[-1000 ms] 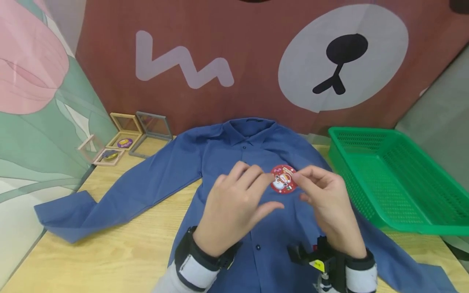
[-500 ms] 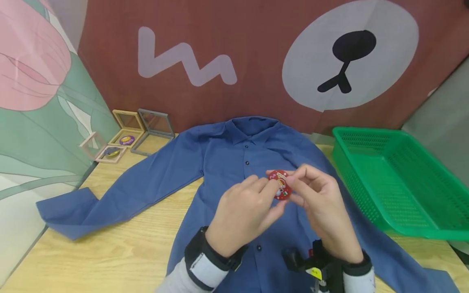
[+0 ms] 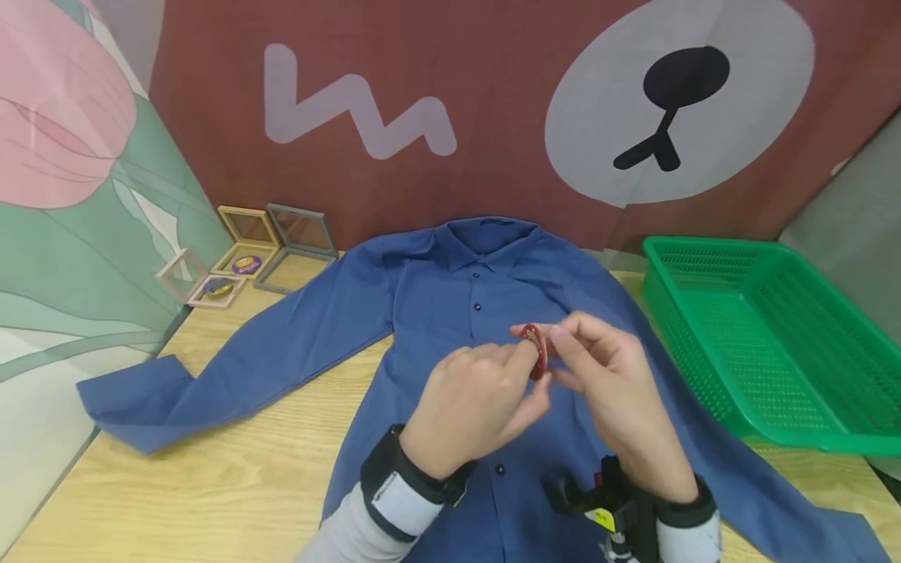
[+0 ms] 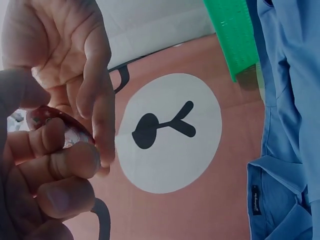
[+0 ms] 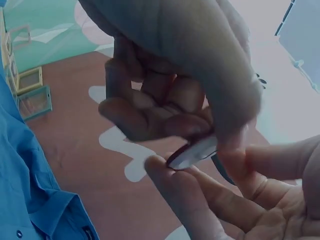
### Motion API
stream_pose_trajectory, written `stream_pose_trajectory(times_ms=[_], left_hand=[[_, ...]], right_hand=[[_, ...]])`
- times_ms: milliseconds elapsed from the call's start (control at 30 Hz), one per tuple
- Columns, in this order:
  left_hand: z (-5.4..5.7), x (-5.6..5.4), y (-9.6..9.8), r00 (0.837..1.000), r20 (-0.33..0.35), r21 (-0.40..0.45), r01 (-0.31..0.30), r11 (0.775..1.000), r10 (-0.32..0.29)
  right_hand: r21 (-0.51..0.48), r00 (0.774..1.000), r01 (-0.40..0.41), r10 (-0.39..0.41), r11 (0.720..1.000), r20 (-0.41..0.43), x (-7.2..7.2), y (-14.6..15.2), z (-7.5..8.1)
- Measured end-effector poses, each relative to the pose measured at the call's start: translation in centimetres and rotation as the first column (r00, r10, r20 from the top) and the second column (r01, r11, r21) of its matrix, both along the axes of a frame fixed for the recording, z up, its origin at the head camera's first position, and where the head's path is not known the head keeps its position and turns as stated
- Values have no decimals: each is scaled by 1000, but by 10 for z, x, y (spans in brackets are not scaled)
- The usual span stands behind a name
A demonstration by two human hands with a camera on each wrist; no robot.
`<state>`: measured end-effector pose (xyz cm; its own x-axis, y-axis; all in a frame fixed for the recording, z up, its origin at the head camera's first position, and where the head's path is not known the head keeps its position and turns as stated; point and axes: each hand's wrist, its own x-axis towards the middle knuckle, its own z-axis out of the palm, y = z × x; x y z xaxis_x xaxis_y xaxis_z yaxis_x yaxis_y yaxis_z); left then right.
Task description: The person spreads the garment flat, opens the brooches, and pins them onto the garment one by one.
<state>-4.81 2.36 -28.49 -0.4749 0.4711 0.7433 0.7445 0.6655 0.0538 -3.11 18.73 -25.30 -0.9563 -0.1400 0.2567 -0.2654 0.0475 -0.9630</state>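
A round red button badge (image 3: pixel 536 353) with a printed picture is held up over the chest of a blue long-sleeved shirt (image 3: pixel 436 313). Fingers of my left hand (image 3: pixel 475 403) grip it from its printed side. My right hand (image 3: pixel 615 383) pinches it from the right, thumb at its edge and fingers reaching behind. The badge stands nearly edge-on in the head view. Its pale back (image 5: pixel 195 152) shows between the fingers in the right wrist view, while fingers cover much of its red front (image 4: pixel 42 116) in the left wrist view.
A green plastic basket (image 3: pixel 746 434) stands on the right of the wooden table (image 3: pixel 211 500). Small hinged frames stand at the back left: a grey one (image 3: pixel 331 254), a yellowish one (image 3: pixel 221 262) with a purple badge (image 3: pixel 246 264), and a pinkish one (image 3: pixel 200 303) holding another badge.
The badge has turned from face-up to nearly edge-on. My left hand has moved right and closed in on it, and the right fingers have gone behind it.
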Motion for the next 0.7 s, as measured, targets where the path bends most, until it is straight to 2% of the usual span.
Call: stream_pose_trajectory(times_ms=[133, 233, 333, 433, 500, 533, 633, 700], left_hand=[[1, -1, -4, 995, 84, 57, 52, 997, -57], [2, -1, -6, 983, 153, 97, 85, 992, -99], [4, 0, -8, 968, 209, 140, 107, 984, -135], [4, -1, -9, 949, 263, 192, 125, 973, -174], [4, -2, -10, 923, 314, 245, 149, 958, -224], [4, -2, -11, 902, 344, 280, 168, 945, -262], [5, -4, -13, 826, 417, 387, 216, 896, -379], [6, -5, -14, 780, 441, 449, 237, 862, -444]], right_hand=[[40, 995, 93, -91, 995, -45, 1, -1, 1], [54, 975, 207, -202, 977, -87, 2, -3, 2], [23, 949, 296, -292, 955, -120, 3, -5, 4], [-28, 938, 320, -320, 947, -129, 5, -7, 5], [-46, 937, 323, -326, 945, -123, 6, -7, 7], [-48, 937, 324, -327, 945, -120, 7, -8, 7], [-43, 934, 334, -337, 942, -116, 9, -8, 10], [-59, 933, 332, -337, 942, -125, 11, -9, 11]])
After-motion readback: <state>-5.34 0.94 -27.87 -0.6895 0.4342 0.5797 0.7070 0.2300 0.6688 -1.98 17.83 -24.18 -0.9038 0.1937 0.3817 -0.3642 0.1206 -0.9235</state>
